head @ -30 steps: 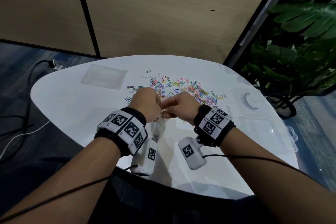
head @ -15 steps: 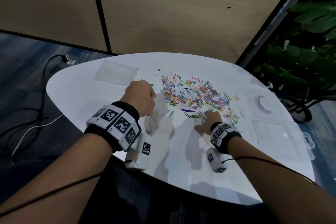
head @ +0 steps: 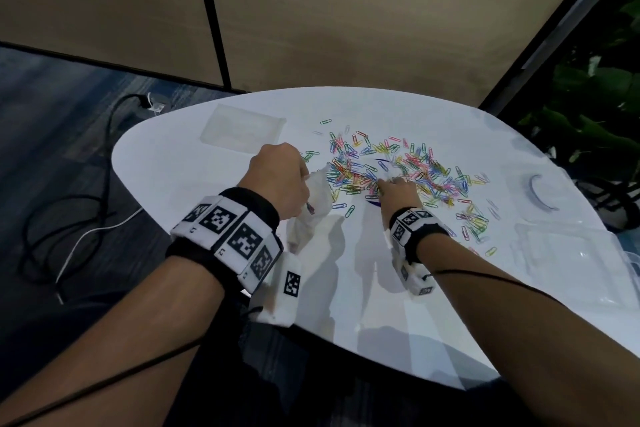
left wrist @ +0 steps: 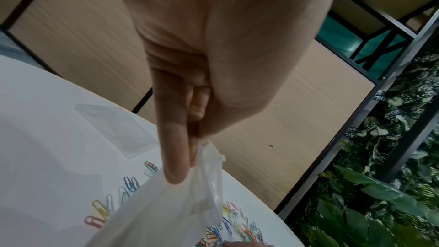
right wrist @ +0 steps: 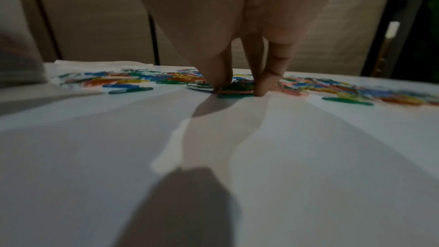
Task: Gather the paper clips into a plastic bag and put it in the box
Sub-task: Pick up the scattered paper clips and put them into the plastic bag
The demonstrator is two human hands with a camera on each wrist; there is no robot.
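Left hand (head: 277, 180) pinching the thin clear plastic bag (head: 313, 208) mouth, right hand (head: 396, 191) fingertips clawing colourful wire paper clips (head: 408, 170) mid-bench; floppy opening could fold shut and spill them.

A white rounded desk (head: 194, 180) stands before a tan panelled wall (head: 346, 10) split by a dark vertical strip (head: 211, 14). To the desk's left, on the dark blue floor (head: 52, 107), black cables (head: 41, 236) and a white cable (head: 93, 232) lie tangled, leading up to a plug (head: 152, 104) near the wall. On the right, leafy green plants (head: 595, 107) fill the corner beside a dark metal frame (head: 554, 24). A small white ring-shaped thing (head: 540, 192) lies on the desk's right side.
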